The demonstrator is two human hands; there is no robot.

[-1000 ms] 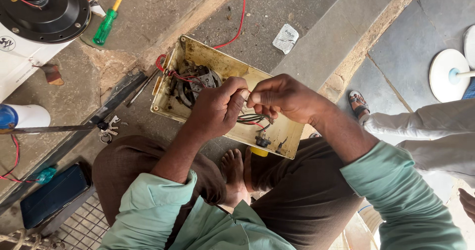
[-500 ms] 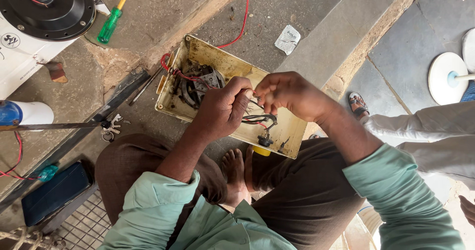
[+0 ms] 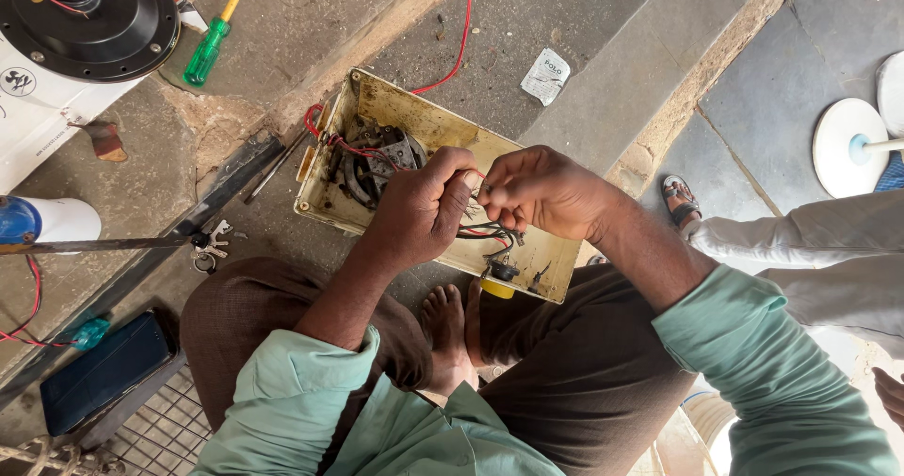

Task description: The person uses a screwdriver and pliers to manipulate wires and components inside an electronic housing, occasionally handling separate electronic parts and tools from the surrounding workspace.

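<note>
A dirty yellow open box with wires and dark metal parts inside lies on the floor in front of my crossed legs. My left hand and my right hand meet over its middle, both pinching a bundle of red and black wires that runs to a black knob on the box's near wall. A red wire leads away from the box's far side. What the fingertips grip exactly is partly hidden.
A green-handled screwdriver and a black round motor housing lie at the top left. Keys, a metal bar, a blue-and-white can sit left. Another person's sandalled foot and trouser leg stand right, near a white fan base.
Both hands have shifted slightly along the wires over the box, the right fingers pulling closer to the left hand. The view has drifted a little.
</note>
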